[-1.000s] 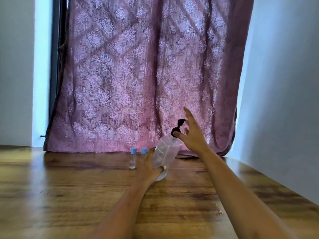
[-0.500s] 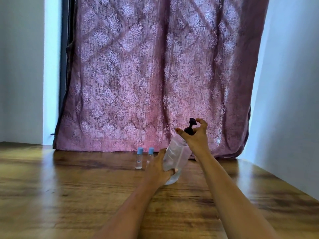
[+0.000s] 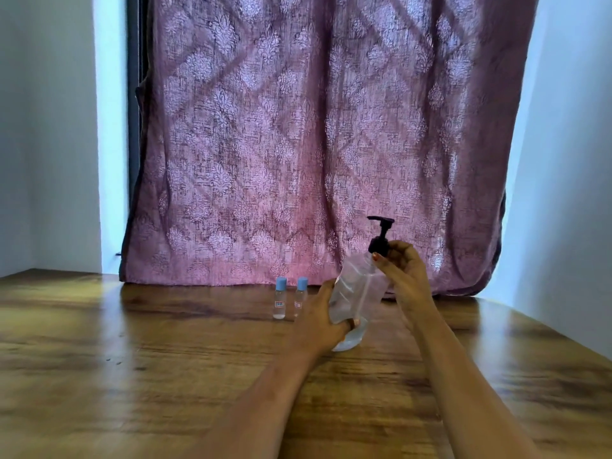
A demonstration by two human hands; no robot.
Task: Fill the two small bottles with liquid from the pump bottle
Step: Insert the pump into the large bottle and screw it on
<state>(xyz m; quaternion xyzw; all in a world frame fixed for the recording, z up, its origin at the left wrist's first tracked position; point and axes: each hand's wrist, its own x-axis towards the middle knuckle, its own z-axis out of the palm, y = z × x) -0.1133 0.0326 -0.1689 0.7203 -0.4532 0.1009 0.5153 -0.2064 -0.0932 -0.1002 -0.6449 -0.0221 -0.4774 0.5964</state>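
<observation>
A clear pump bottle (image 3: 359,293) with a black pump head (image 3: 381,235) stands tilted to the right on the wooden table (image 3: 132,359). My left hand (image 3: 323,321) grips its lower body. My right hand (image 3: 402,270) pinches the black collar at its neck, and the pump head stands raised above the fingers. Two small clear bottles with blue caps stand upright side by side just left of my left hand: the left one (image 3: 280,299) and the right one (image 3: 300,298). Both are capped and apart from my hands.
A purple patterned curtain (image 3: 314,144) hangs behind the table's far edge. A pale wall (image 3: 569,193) runs along the right side of the table. Another wall and a dark window frame (image 3: 133,127) are at the left.
My right hand closed from spread fingers onto the bottle's neck collar. The pump head now stands higher and the bottle is more upright. The view shifted to the left.
</observation>
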